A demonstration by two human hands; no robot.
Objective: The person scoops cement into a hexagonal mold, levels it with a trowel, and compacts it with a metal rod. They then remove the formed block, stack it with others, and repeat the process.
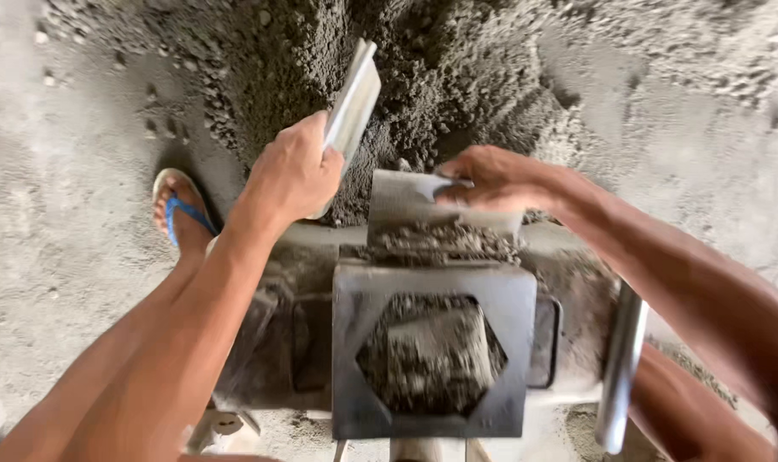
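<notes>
The hexagonal opening of the steel mould (432, 353) sat at the middle of the press, partly filled with damp grey mix, its square top plate bare at the corners. Just behind it, a loose heap of the same mix (444, 242) lay on the machine's rear ledge, touching the back edge of the plate. The right hand (491, 178) was clamped on a flat metal scoop (406, 198), fingers curled over its upper edge, the sheet tilted down toward that heap. The left hand (293, 175) was closed around a flat pale board (353, 101) held up on edge, raised clear of the machine and near the big pile of dark sand-cement mix (423, 77) on the floor beyond. A foot in a blue-strapped sandal (179, 214) stood on the dusty floor (55, 214) to the left, and a steel lever bar (621, 368) ran down the machine's right side. Judging from this, the filling step was in hand and not finished, since the cavity looked short of level. The next move likely called for pulling the ledge heap forward into the opening evenly, then striking the surface flush without spilling over the plate's edges.
</notes>
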